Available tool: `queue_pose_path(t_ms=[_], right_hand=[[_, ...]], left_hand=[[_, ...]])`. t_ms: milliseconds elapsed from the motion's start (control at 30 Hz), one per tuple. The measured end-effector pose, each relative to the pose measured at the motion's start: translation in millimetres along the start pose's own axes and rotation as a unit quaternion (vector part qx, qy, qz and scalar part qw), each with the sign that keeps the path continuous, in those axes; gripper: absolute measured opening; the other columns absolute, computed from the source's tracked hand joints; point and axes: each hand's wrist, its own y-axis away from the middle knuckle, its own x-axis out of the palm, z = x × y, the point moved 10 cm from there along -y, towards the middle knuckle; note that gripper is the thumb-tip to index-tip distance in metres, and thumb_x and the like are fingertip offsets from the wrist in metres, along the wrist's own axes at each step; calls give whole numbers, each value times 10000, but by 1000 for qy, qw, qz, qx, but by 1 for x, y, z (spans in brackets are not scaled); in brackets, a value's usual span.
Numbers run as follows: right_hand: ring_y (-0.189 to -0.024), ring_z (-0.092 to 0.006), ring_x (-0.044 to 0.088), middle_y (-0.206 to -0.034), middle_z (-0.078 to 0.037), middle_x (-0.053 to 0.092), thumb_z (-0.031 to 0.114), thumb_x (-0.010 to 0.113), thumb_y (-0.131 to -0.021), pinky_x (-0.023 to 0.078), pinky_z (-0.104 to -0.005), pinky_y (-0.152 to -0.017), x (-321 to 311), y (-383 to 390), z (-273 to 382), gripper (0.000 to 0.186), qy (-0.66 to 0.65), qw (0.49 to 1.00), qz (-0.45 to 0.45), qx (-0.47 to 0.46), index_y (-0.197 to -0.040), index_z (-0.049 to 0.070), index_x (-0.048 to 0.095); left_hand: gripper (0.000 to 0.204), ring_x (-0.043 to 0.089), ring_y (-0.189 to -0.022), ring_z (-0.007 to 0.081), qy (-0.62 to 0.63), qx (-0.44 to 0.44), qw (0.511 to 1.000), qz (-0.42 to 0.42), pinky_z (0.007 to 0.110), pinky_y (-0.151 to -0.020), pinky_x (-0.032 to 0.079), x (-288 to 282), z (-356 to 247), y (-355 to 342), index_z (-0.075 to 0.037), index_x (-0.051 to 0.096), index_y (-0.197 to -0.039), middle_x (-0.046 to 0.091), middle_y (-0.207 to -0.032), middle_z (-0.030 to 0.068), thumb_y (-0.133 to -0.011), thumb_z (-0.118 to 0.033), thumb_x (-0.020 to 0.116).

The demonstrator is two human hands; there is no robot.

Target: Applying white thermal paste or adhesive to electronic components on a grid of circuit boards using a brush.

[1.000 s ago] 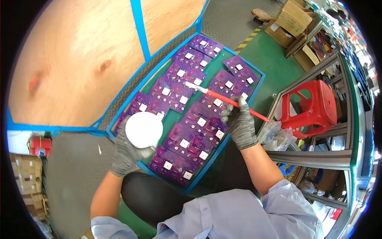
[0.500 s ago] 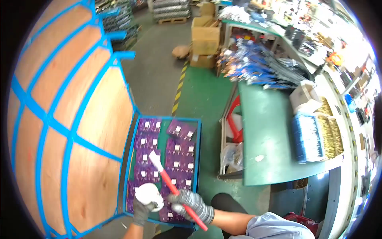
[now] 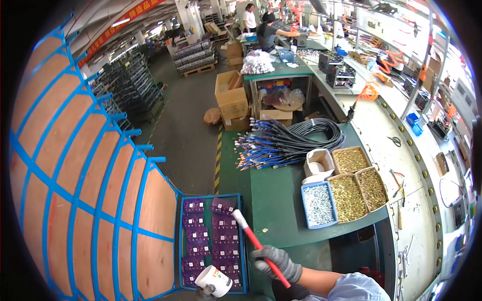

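My right hand (image 3: pixel 277 264), in a grey glove, is wrapped round the red handle of a brush (image 3: pixel 256 240). The brush's white head rises to the upper left and overlaps the top right purple piece in view; whether it touches cannot be told. At the lower edge my gloved left hand (image 3: pixel 205 292) grips a white tub (image 3: pixel 214 281), tilted, with a small printed label. Both hands are over or beside a blue-framed tray (image 3: pixel 242 241). Purple block-like pieces (image 3: pixel 197 234) with small white squares stand in it in two columns. The tub covers some of the lower pieces.
To the left leans a wooden panel with blue bars (image 3: pixel 100 236). A green table (image 3: pixel 281 215) on the right bears black cables (image 3: pixel 301 135), bins of brass-coloured parts (image 3: pixel 346 195) and a blue bin of silvery parts (image 3: pixel 319 204). Cardboard boxes (image 3: pixel 232 103) and two people are farther back.
The view has tipped upward, showing more of the room. Against the tray, the brush head has moved from the left column to the far right pieces. Both hands keep their holds.
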Motion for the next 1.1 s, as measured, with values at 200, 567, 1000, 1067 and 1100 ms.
queue_pose_path(t_ms=[200,567,1000,1067,1100], right_hand=[[-815,-238,678,-913,-105,672,189,730,-968,546,-342,-741,-93,58,48,252,35,995,-90,35,-1168,58,651],[-868,-129,615,-954,-49,667,217,673,-1022,527,-297,-810,-171,135,115,261,-39,976,-190,99,-1198,36,605],[-877,-144,649,-984,-69,682,109,698,-976,542,-290,-792,-309,140,55,236,-14,962,-239,133,-1187,24,637],[-903,-130,629,-1002,-55,677,161,679,-1002,526,-286,-837,-340,141,33,239,-1,957,-239,163,-1191,25,627],[-895,-134,637,-994,-51,666,164,676,-1001,528,-286,-816,-353,138,22,237,28,961,-233,144,-1192,34,623]], left_hand=[[740,625,-998,258,-180,25,983,4,394,-828,568,140,-53,-2,16,459,-1340,597,-1133,127,-741,-272,784],[729,690,-1093,274,-421,41,905,-41,406,-940,583,196,-37,26,21,570,-1365,697,-1208,138,-699,-182,788],[699,687,-1135,305,-614,128,778,34,387,-993,567,330,-1,-138,-57,623,-1333,704,-1243,148,-685,-242,809],[664,699,-1079,313,-710,186,678,38,396,-964,573,404,7,-179,-46,632,-1303,717,-1195,151,-687,-209,821],[640,707,-1042,307,-680,209,701,42,400,-947,575,402,11,-204,-35,637,-1279,726,-1165,141,-697,-219,831]])
